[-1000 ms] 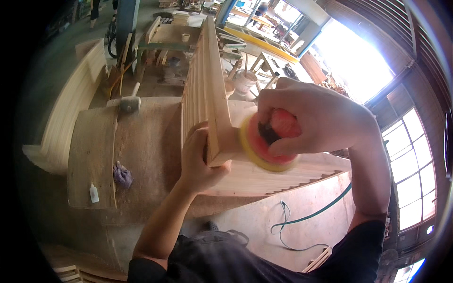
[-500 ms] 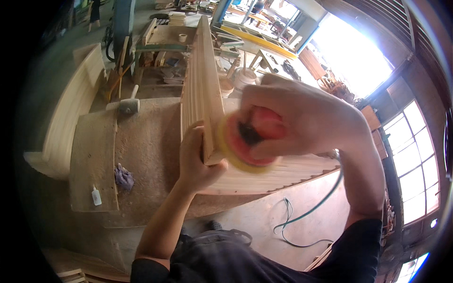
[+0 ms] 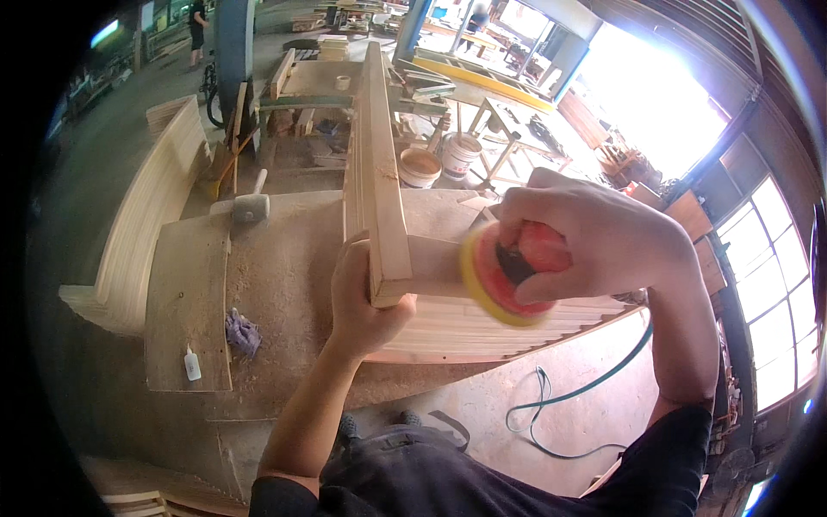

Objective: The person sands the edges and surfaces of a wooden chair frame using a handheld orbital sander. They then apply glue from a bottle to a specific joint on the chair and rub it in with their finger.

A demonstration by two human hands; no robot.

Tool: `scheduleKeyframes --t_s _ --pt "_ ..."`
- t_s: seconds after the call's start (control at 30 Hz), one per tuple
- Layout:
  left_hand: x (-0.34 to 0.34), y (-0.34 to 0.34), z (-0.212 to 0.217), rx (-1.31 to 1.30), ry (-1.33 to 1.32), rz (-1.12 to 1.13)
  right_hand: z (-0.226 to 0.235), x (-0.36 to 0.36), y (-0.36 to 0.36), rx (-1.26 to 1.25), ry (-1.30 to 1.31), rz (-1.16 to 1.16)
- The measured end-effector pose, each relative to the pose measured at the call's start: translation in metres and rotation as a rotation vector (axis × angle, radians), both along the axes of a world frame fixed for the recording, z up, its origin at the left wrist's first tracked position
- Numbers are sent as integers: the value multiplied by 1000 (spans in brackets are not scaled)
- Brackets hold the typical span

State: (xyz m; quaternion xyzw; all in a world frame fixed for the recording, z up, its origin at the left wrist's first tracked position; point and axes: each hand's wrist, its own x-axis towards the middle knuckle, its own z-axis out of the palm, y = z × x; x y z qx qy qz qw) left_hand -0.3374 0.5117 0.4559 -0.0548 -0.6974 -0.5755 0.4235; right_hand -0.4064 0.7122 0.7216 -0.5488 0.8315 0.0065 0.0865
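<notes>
A pale wooden frame piece (image 3: 384, 207) stands on edge and runs away from me. My left hand (image 3: 366, 302) is wrapped round its near end, with the thumb across the lower corner. In my right hand (image 3: 603, 233) is a red orbital sander (image 3: 494, 271) with a yellow pad, tilted and blurred by motion. The pad is turned toward the wood's right side, and a gap shows between them. Below the sander lies a slatted wooden panel (image 3: 465, 332), joined or set close to the standing piece; I cannot tell which.
The workbench (image 3: 289, 258) carries a mallet (image 3: 250, 208), a crumpled purple cloth (image 3: 243, 333) and a white squeeze bottle (image 3: 191, 364). A teal hose (image 3: 616, 360) loops over the floor at right. Buckets (image 3: 461, 155) stand beyond. Another wooden panel (image 3: 142, 215) leans at left.
My right hand has carried the sander to the right, away from the standing wood's side. My left hand keeps its grip at the near end. The whole view has shifted slightly.
</notes>
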Motion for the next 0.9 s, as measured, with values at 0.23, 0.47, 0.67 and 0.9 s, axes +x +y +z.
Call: scheduleKeyframes --t_s 0.23,0.47,0.67,0.9 --pt "-1 0 9 -63 12 43 -3 10 -47 -55 60 119" --pt "2 0 7 0 -58 -18 -7 -1 -106 -134 -45 150" --pt "5 -1 2 -141 32 56 -18 -9 -112 -219 5 242" --pt "4 2 -3 -95 -29 62 -19 -2 -120 -236 42 303"
